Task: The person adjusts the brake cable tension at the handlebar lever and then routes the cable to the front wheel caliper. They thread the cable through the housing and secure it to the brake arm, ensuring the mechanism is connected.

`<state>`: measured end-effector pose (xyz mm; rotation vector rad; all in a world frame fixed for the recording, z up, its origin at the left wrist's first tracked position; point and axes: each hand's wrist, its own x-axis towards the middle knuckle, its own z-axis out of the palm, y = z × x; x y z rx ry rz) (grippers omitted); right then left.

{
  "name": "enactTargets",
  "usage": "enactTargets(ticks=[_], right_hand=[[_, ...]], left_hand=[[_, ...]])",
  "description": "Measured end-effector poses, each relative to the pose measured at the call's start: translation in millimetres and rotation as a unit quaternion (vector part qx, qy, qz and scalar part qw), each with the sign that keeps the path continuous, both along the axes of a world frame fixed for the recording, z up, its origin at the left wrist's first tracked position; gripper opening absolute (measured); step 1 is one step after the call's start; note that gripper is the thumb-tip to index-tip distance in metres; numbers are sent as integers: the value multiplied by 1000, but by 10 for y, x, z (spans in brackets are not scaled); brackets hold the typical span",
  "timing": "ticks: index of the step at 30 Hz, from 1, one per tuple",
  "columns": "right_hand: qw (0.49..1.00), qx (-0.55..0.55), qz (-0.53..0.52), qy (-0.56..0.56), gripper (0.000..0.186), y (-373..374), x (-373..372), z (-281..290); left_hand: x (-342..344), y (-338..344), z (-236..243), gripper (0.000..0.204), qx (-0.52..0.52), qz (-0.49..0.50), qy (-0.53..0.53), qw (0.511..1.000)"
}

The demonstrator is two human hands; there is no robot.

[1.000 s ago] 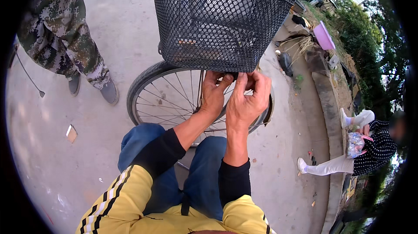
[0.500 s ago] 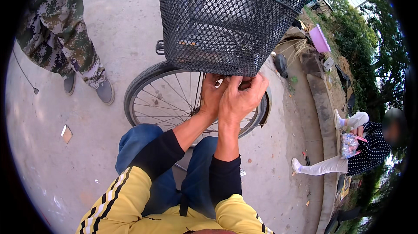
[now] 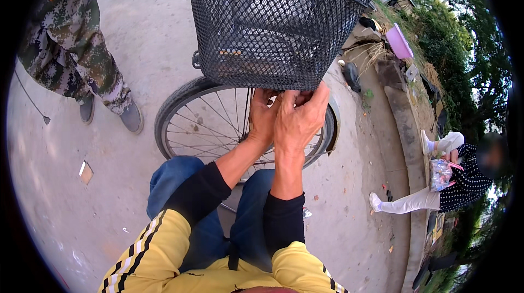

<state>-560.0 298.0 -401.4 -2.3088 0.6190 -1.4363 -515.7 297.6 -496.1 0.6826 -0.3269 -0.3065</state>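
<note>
A black wire-mesh bicycle basket (image 3: 262, 36) fills the top middle of the view, over a spoked bicycle wheel (image 3: 185, 124). Both my hands are together right under the basket's lower edge, in front of the wheel. My left hand (image 3: 263, 121) has its fingers curled up behind the right one. Close against it, my right hand (image 3: 299, 115) is bent with thumb and fingers pinched at the basket's underside. Whatever the fingertips hold is hidden by the hands and the basket rim.
At the left stands a person in camouflage trousers (image 3: 82, 42) and grey shoes. On the right, by a stone kerb (image 3: 401, 124), a person in a dotted top (image 3: 464, 184) holds a clear bag (image 3: 441, 175). A pink basin (image 3: 399, 41) lies beyond the kerb.
The basket sits slightly further left and higher in view. My hands stay pinched under its edge, with only a small shift of the right hand.
</note>
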Motion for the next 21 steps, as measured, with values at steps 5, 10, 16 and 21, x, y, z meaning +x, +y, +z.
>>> enactTargets(ticks=[5, 10, 16, 21], right_hand=[[993, -109, 29, 30, 43, -198, -18, -73], [984, -178, 18, 5, 26, -312, 20, -132], [963, -233, 97, 92, 33, -491, -130, 45], [958, -215, 166, 94, 22, -575, -167, 155]], left_hand=[[-19, -72, -31, 41, 4, 36, 18, 999], [-37, -29, 18, 42, 8, 45, 13, 999], [-49, 102, 114, 41, 69, 46, -23, 996], [-91, 34, 159, 41, -7, 73, 9, 997]])
